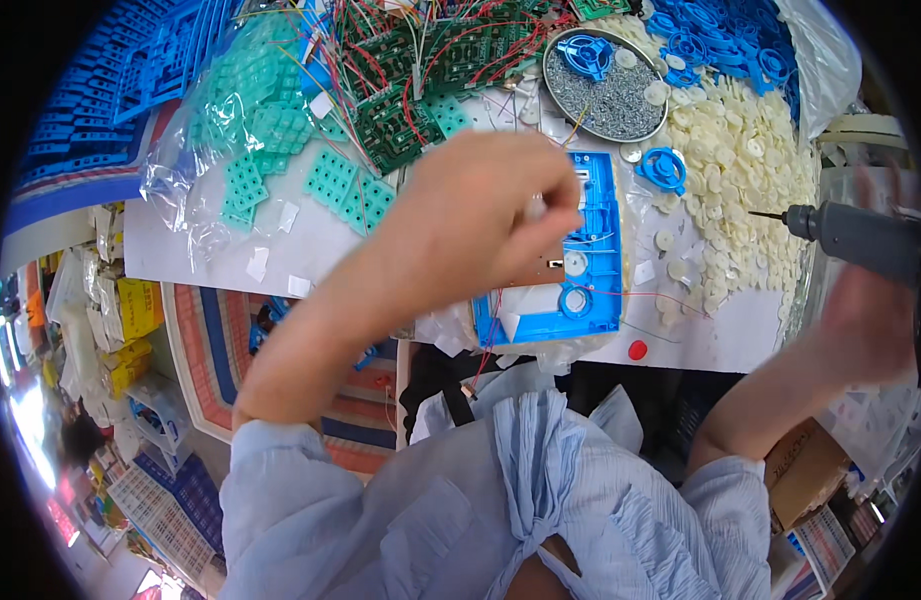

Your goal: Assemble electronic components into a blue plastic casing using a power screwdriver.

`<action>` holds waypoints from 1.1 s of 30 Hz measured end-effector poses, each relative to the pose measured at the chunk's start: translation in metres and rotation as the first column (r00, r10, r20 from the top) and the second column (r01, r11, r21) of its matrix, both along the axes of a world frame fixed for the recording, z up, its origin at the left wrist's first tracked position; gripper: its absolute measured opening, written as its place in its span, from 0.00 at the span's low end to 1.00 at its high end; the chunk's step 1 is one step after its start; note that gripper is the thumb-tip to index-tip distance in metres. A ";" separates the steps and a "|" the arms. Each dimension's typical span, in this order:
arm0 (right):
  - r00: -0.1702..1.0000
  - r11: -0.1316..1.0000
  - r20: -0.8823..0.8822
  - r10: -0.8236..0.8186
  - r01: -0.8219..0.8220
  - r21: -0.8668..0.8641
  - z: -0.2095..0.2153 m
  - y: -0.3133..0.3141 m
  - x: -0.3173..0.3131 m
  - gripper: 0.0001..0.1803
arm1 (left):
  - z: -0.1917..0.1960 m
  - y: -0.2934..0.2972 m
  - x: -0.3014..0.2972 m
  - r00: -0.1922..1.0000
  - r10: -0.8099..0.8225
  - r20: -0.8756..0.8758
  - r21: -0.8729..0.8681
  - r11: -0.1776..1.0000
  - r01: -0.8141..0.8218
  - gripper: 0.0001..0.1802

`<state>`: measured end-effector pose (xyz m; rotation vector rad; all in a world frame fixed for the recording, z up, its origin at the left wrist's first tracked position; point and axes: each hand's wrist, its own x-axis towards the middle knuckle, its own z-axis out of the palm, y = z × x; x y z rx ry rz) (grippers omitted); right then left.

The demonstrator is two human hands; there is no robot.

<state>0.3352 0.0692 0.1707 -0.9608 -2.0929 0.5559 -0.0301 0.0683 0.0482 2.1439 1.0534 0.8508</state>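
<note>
A cluttered white worktable [280, 250] stands above striped flooring [210, 350].

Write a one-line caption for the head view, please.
Left hand over a blue plastic housing, right hand holding a grey electric screwdriver.

A round metal tray of small grey screws [610, 95] sits at the back of the white worktable [310, 240]. A blue plastic wheel [586, 52] lies inside this tray. Left of the tray lies a tangle of green circuit boards with red wiring [420, 70]. Farther left, teal rubber keypad sheets [265, 125] spill from a clear plastic bag. Right of the tray spreads a heap of cream plastic discs [750, 150]. Behind that heap, blue plastic rings [710, 40] are piled. Far left of the tray stand stacked blue plastic frames [110, 90].
</note>
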 end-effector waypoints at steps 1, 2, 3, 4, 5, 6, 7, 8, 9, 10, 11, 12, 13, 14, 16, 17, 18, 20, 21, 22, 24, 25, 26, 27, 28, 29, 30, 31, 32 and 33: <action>0.992 0.976 0.060 0.110 -0.096 -0.195 -0.005 0.011 -0.011 0.34 | -0.007 -0.011 0.000 1.000 0.000 0.022 0.040 0.999 -0.001 0.03; 0.960 0.902 0.093 0.266 -0.213 -0.376 -0.014 0.022 -0.026 0.33 | -0.014 -0.024 -0.002 0.999 0.015 0.040 0.076 0.997 -0.018 0.04; 0.925 0.800 0.050 0.376 -0.297 -0.522 -0.028 0.028 -0.045 0.32 | -0.020 -0.033 -0.001 0.998 0.015 0.066 0.114 0.993 -0.023 0.04; 0.914 0.749 -0.081 0.398 -0.374 -0.547 -0.044 0.036 -0.064 0.30 | -0.021 -0.043 -0.002 0.998 0.040 0.055 0.093 0.995 -0.044 0.04; 0.892 0.695 -0.227 0.390 -0.447 -0.563 -0.058 0.039 -0.080 0.29 | -0.022 -0.049 0.000 0.996 0.040 0.082 0.080 0.996 -0.047 0.04; 0.848 0.652 -0.382 0.367 -0.527 -0.544 -0.073 0.041 -0.096 0.28 | -0.024 -0.053 0.002 0.993 0.048 0.103 0.066 0.996 -0.055 0.04; 0.758 0.614 -0.537 0.370 -0.633 -0.471 -0.088 0.043 -0.113 0.27 | -0.023 -0.064 -0.001 0.991 0.099 0.094 0.054 0.993 -0.104 0.04; 0.684 0.607 -0.643 0.344 -0.685 -0.404 -0.093 0.039 -0.124 0.26 | -0.026 -0.065 -0.002 0.990 0.096 0.107 0.055 0.993 -0.102 0.04; 0.608 0.611 -0.726 0.322 -0.719 -0.331 -0.096 0.033 -0.132 0.25 | -0.028 -0.068 -0.003 0.989 0.095 0.114 0.053 0.993 -0.101 0.05; 0.557 0.620 -0.773 0.304 -0.732 -0.283 -0.091 0.025 -0.137 0.25 | -0.031 -0.070 -0.003 0.988 0.094 0.119 0.050 0.994 -0.101 0.05; 0.516 0.627 -0.807 0.289 -0.739 -0.248 -0.084 0.014 -0.141 0.24 | -0.034 -0.072 -0.003 0.982 0.096 0.163 0.032 0.994 -0.103 0.05; 0.480 0.627 -0.837 0.263 -0.744 -0.230 -0.077 0.003 -0.143 0.23 | -0.038 -0.073 -0.001 0.974 0.093 0.206 0.014 0.995 -0.098 0.05; 0.466 0.630 -0.847 0.255 -0.745 -0.219 -0.073 -0.003 -0.144 0.22 | -0.042 -0.073 0.000 0.965 0.090 0.248 -0.004 0.996 -0.092 0.05; 0.447 0.629 -0.859 0.250 -0.750 -0.207 -0.069 -0.009 -0.147 0.22 | -0.044 -0.074 0.001 0.958 0.079 0.276 -0.016 0.997 -0.078 0.05; 0.461 0.631 -0.852 0.249 -0.744 -0.218 -0.066 -0.015 -0.150 0.21 | -0.048 -0.076 0.002 0.942 0.056 0.330 -0.039 0.998 -0.046 0.05; 0.469 0.632 -0.851 0.235 -0.739 -0.233 -0.065 -0.017 -0.153 0.21 | -0.050 -0.077 0.003 0.937 0.054 0.344 -0.026 0.998 -0.049 0.04; 0.476 0.629 -0.849 0.228 -0.738 -0.245 -0.065 -0.018 -0.153 0.21 | -0.051 -0.078 0.003 0.932 0.052 0.358 -0.013 0.999 -0.051 0.04; 0.488 0.623 -0.845 0.220 -0.737 -0.264 -0.064 -0.019 -0.153 0.21 | -0.054 -0.080 0.004 0.924 0.050 0.378 0.013 0.998 -0.059 0.03; 0.487 0.618 -0.846 0.216 -0.739 -0.267 -0.065 -0.019 -0.154 0.20 | -0.055 -0.081 0.004 0.922 0.050 0.384 0.027 0.998 -0.065 0.03; 0.485 0.613 -0.848 0.213 -0.742 -0.271 -0.065 -0.019 -0.154 0.20 | -0.056 -0.081 0.004 0.919 0.051 0.390 0.040 0.997 -0.072 0.03; 0.474 0.607 -0.859 0.194 -0.746 -0.274 -0.066 -0.020 -0.155 0.20 | -0.057 -0.081 0.003 0.925 0.049 0.377 0.069 0.994 -0.081 0.04; 0.468 0.603 -0.864 0.185 -0.748 -0.276 -0.067 -0.021 -0.156 0.20 | -0.057 -0.081 0.003 0.927 0.048 0.371 0.084 0.993 -0.085 0.05; 0.462 0.601 -0.869 0.175 -0.749 -0.277 -0.067 -0.022 -0.157 0.20 | -0.056 -0.081 0.003 0.927 0.046 0.372 0.091 0.992 -0.086 0.05; 0.457 0.587 -0.870 0.185 -0.761 -0.276 -0.067 -0.020 -0.156 0.21 | -0.056 -0.081 0.003 0.927 0.044 0.373 0.099 0.991 -0.086 0.06; 0.452 0.570 -0.870 0.195 -0.774 -0.275 -0.068 -0.018 -0.155 0.21 | -0.055 -0.081 0.003 0.926 0.041 0.374 0.106 0.991 -0.087 0.06; 0.446 0.539 -0.866 0.225 -0.798 -0.271 -0.070 -0.011 -0.153 0.21 | -0.054 -0.081 0.002 0.934 0.036 0.356 0.144 0.985 -0.093 0.07; 0.446 0.538 -0.867 0.221 -0.798 -0.273 -0.070 -0.011 -0.153 0.21 | -0.053 -0.081 0.001 0.941 0.032 0.338 0.181 0.979 -0.099 0.08; 0.446 0.537 -0.869 0.216 -0.797 -0.276 -0.071 -0.011 -0.154 0.21 | -0.053 -0.081 0.001 0.947 0.029 0.320 0.218 0.970 -0.103 0.09; 0.451 0.565 -0.875 0.178 -0.775 -0.285 -0.071 -0.018 -0.158 0.21 | -0.052 -0.081 0.001 0.951 0.029 0.309 0.240 0.965 -0.108 0.09; 0.464 0.576 -0.871 0.163 -0.761 -0.297 -0.070 -0.021 -0.158 0.22 | -0.052 -0.080 0.001 0.954 0.030 0.299 0.262 0.959 -0.112 0.09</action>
